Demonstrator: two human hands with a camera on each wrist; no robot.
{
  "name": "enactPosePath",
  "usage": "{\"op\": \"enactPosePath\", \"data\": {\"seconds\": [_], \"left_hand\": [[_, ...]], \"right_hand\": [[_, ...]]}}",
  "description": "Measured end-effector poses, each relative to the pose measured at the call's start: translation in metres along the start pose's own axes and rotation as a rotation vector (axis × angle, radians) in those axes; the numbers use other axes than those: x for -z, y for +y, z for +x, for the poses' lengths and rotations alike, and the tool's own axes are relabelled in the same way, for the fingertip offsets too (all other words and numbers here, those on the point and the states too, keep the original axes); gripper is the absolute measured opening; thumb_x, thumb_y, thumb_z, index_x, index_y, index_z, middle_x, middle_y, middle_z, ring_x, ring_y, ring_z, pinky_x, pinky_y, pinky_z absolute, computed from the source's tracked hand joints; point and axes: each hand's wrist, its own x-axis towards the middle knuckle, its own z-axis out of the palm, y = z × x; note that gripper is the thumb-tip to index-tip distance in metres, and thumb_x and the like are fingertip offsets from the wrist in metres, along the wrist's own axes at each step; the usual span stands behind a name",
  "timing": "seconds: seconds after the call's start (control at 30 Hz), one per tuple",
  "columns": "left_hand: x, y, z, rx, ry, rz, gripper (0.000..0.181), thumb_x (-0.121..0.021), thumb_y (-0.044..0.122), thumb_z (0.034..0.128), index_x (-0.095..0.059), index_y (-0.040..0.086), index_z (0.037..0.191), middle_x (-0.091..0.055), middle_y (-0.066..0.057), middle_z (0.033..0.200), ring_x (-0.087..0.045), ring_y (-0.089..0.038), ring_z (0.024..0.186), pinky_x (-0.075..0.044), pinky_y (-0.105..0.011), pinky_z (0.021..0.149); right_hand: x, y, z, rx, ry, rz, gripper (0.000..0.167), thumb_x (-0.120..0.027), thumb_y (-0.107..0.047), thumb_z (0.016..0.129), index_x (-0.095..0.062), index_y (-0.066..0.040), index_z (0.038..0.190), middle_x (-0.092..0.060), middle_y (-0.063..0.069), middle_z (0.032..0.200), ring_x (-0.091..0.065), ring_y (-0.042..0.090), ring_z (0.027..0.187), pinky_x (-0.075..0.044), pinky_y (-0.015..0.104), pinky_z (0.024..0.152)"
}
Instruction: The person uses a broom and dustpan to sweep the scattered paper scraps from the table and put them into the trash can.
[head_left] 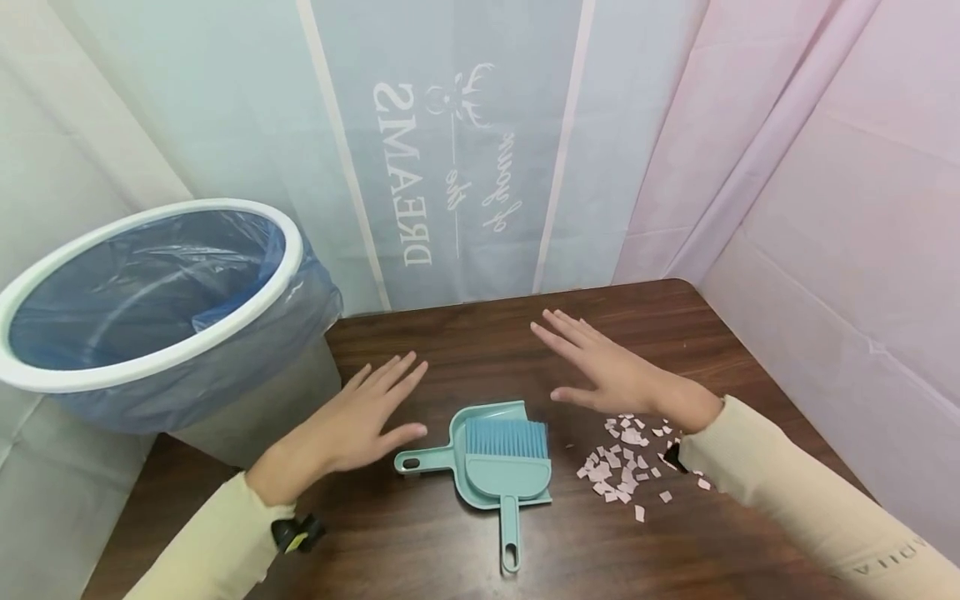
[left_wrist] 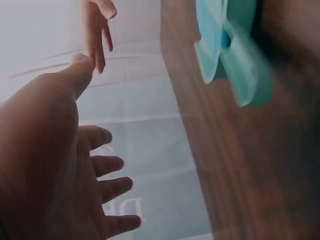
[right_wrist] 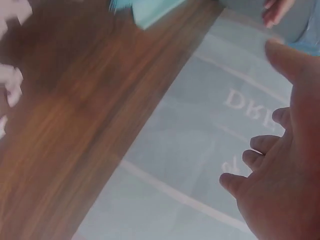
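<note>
A teal dustpan lies on the table with a matching hand brush resting on top of it, bristles toward the back. Left of the dustpan handle, my left hand hovers with fingers spread and holds nothing. My right hand is likewise held out in the air, fingers extended, behind a scatter of small white paper scraps. Both palms show bare in the wrist views. My right forearm hides part of the scraps in the head view.
At the left stands a bin with a white rim and a blue plastic liner. The dark wooden table meets a printed cloth at the back and a pale cloth on the right.
</note>
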Motion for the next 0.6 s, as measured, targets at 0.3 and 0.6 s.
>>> {"op": "enactPosePath", "data": {"seconds": [0.3,0.6], "left_hand": [[-0.027,0.004,-0.043,0.04,-0.013,-0.111,0.078,-0.055,0.05,0.1038,-0.021,0.013,0.164,-0.02,-0.014,0.167,-0.027,-0.039,0.15,-0.025,-0.064,0.118],[-0.048,0.013,-0.037,0.029,-0.02,-0.168,0.084,-0.061,0.049,0.1007,-0.021,0.007,0.162,-0.023,-0.018,0.166,-0.029,-0.039,0.149,-0.03,-0.062,0.116]], "right_hand": [[-0.018,-0.037,-0.03,0.06,-0.021,0.037,0.094,-0.077,-0.031,0.092,-0.019,-0.014,0.164,-0.011,0.01,0.17,-0.012,0.031,0.156,-0.011,0.045,0.125],[-0.05,-0.072,-0.04,0.207,-0.089,-0.012,0.099,-0.084,-0.025,0.085,-0.023,-0.016,0.163,-0.019,0.011,0.168,-0.025,0.033,0.152,-0.035,0.053,0.116]]}}
